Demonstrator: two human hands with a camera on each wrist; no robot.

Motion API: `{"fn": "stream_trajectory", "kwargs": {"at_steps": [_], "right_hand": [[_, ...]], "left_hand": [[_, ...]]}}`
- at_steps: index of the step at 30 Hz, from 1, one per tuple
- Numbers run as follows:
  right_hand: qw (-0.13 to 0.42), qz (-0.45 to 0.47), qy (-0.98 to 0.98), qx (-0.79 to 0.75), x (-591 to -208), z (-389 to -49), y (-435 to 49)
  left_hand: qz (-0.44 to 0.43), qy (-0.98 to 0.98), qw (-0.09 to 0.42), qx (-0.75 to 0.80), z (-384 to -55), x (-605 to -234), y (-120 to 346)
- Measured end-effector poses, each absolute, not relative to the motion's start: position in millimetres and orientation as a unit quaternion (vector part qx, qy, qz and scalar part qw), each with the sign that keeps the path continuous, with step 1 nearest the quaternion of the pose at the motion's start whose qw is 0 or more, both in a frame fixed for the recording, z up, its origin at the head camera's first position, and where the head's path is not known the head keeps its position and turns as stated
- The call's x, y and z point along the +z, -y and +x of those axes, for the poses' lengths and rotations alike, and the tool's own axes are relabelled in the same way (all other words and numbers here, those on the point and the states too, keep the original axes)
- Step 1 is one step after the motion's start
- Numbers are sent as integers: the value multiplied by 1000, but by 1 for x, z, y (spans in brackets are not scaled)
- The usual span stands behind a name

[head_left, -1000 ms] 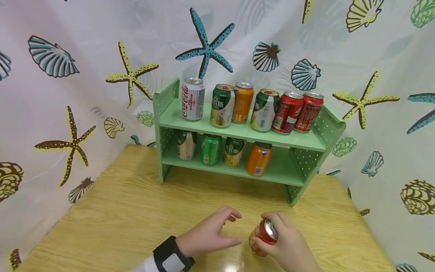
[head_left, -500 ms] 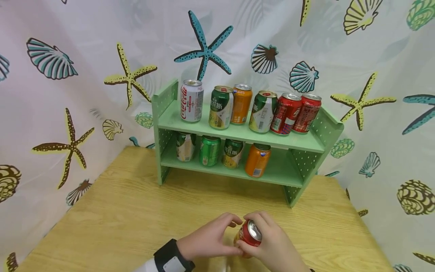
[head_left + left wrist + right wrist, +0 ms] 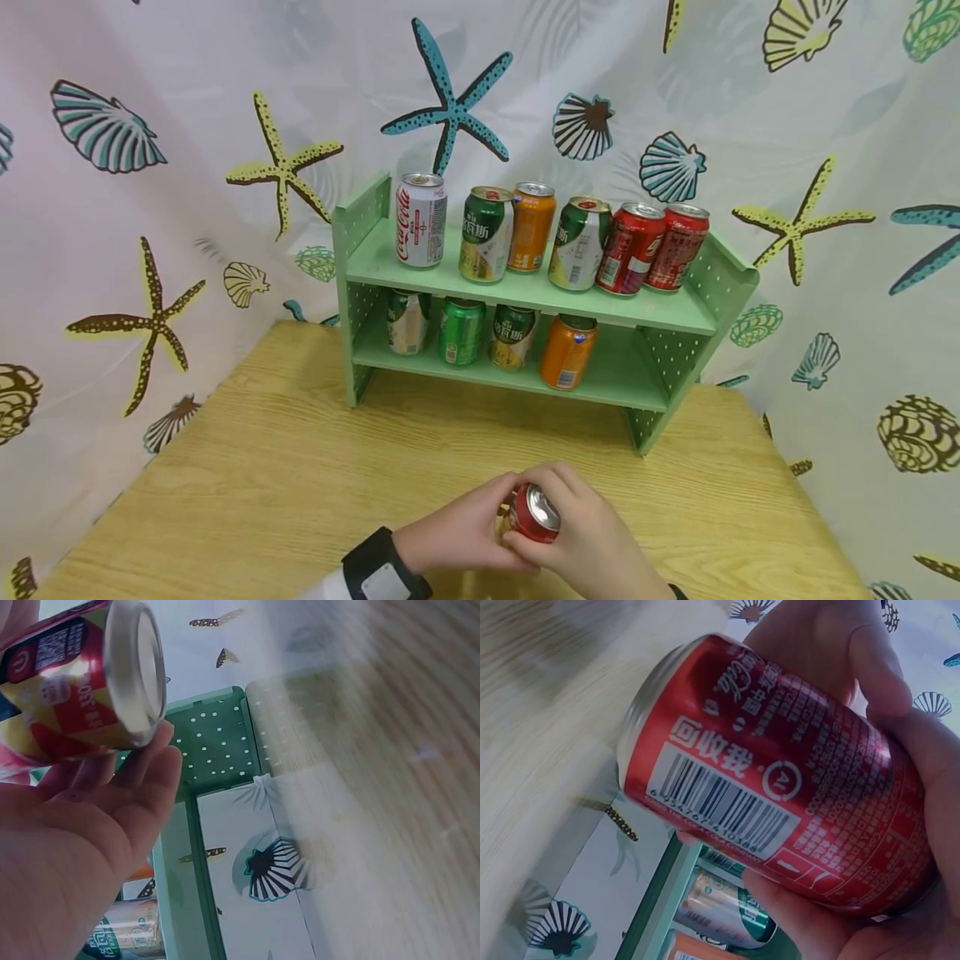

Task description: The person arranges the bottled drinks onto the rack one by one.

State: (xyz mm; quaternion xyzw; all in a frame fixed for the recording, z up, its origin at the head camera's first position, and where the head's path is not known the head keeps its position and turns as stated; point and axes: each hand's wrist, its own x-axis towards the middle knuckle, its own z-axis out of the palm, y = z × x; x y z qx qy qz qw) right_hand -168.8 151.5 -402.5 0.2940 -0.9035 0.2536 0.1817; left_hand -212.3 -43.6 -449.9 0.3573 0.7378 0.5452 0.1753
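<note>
A red and gold Coca-Cola can (image 3: pixel 534 515) stands tilted between my two hands over the front of the table, silver end up in the head view. My right hand (image 3: pixel 596 533) grips it near this end, fingers on the far side and thumb on the near side. From the left, my left hand (image 3: pixel 468 529) curls round the can's lower part. In the left wrist view, fingers (image 3: pixel 154 776) of that hand reach along the can (image 3: pixel 67 690) to its bottom rim. The right wrist view shows the barcode side of the can (image 3: pixel 780 787), with right-hand fingers (image 3: pixel 802 915) below it.
A green two-tier shelf (image 3: pixel 487 379) stands at the back of the wooden table (image 3: pixel 247 475). Several drink cans, including a white Coca-Cola can (image 3: pixel 422 223), fill its top tier. Others, such as an orange can (image 3: pixel 568 354), stand below. A patterned curtain (image 3: pixel 300 50) hangs behind.
My right hand has moved left with the can, bringing it to my left hand. The left hand, earlier apart from the can, now curls round it. The cans on the shelf have stayed put.
</note>
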Motion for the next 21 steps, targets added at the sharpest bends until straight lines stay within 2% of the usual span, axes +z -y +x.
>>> {"fn": "stream_trajectory", "kwargs": {"at_steps": [7,15,21], "right_hand": [[179,302,903,248,-400,-170,-143],[191,309,896,255,-399,-172,-140],[174,301,901,259,-400,-170,-142]], "left_hand": [[361,-693,197,592,-213,-451,40],[353,-737,147,557,-215,-451,39],[352,-750,137,544,-215,-452,39]]}}
